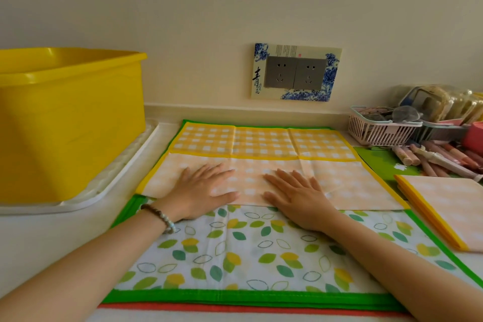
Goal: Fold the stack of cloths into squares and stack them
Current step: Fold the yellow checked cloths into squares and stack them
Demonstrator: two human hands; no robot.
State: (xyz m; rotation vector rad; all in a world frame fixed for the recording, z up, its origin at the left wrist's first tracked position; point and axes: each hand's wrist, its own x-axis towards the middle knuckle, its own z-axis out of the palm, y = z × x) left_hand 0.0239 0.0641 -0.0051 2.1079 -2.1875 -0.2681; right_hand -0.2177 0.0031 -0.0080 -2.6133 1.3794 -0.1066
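Observation:
A yellow checked cloth [264, 142] lies on top of the cloth stack, its near part folded up so the pale underside [347, 185] faces up. My left hand [202, 191] and my right hand [295, 195] press flat on that folded flap, side by side, fingers straight. Beneath it lies a leaf-print cloth [251, 256] with a green border, and a red edge [235, 308] of a lower cloth shows at the front. A folded yellow square [444, 209] lies to the right of the stack.
A big yellow tub [68, 123] stands on a white tray [112, 185] at the left. At the right are a pink basket [379, 128], packets and several pink sticks [439, 158]. A wall socket [295, 72] is behind.

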